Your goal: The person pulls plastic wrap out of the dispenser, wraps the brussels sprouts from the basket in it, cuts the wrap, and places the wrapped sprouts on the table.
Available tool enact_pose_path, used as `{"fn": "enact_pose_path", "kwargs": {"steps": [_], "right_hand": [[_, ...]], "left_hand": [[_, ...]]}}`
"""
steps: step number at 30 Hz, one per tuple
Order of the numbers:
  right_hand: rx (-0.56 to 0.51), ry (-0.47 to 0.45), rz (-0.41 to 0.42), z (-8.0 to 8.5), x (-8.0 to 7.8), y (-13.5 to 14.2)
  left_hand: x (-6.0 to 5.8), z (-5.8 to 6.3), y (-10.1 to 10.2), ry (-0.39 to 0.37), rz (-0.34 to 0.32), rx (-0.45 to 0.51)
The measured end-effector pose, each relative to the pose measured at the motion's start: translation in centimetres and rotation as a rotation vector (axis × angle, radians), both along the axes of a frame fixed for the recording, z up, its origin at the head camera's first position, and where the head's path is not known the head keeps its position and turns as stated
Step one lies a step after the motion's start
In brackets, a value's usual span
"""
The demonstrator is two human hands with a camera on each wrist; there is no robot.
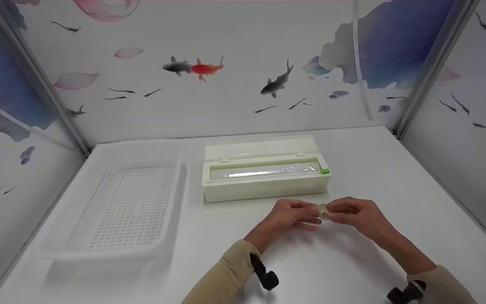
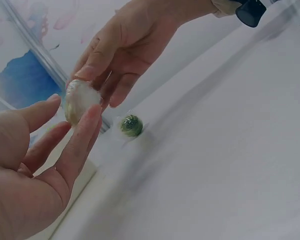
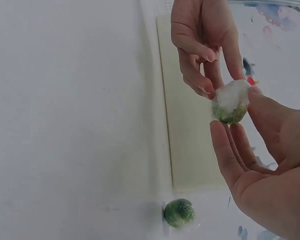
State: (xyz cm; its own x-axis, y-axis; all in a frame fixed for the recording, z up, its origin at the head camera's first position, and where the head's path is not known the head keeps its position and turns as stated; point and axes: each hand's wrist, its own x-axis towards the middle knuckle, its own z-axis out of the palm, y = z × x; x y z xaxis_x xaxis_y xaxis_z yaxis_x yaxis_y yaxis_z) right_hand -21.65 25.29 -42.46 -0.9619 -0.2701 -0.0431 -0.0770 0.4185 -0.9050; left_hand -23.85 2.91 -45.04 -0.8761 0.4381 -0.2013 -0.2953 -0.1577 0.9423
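Both hands meet at a small round green piece in crumpled clear film (image 1: 323, 211), in front of the film box. My right hand (image 1: 359, 215) pinches it between thumb and fingers; in the right wrist view the thumb (image 3: 262, 102) lies on its upper side. From the other side my left hand (image 1: 291, 217) holds it with its fingertips. Whitish film bunches over one side of the piece, and green shows below in the right wrist view. A second green ball (image 3: 179, 213), shiny with film, lies on the table near the box's end; the hands hide it in the head view.
A cream cling film box (image 1: 266, 185) stands mid-table, its lid (image 1: 264, 147) raised at the back, clear film (image 1: 264, 171) across its top and a green slider (image 1: 325, 171) at the right end. To the left stands a white perforated basket (image 1: 169, 219). Printed panels enclose the table.
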Motion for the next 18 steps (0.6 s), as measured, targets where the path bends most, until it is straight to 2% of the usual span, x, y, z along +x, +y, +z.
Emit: {"fn": "enact_pose_path", "kwargs": {"steps": [4, 7, 13, 18], "right_hand": [[0.131, -0.003, -0.015, 0.0, 0.2, 1.0], [0.166, 0.015, 0.001, -0.1, 0.2, 1.8], [0.133, 0.023, 0.033, -0.1, 0.6, 3.7], [0.146, -0.003, 0.009, -0.3, 0.8, 4.9]], "left_hand": [[0.0, 0.0, 1.6, 0.006, 0.028, -0.015], [0.1, 0.2, 2.7, 0.004, 0.028, -0.014], [0.2, -0.1, 4.8, 0.014, 0.015, -0.005], [0.3, -0.5, 6.8, 0.044, 0.063, -0.105]]}}
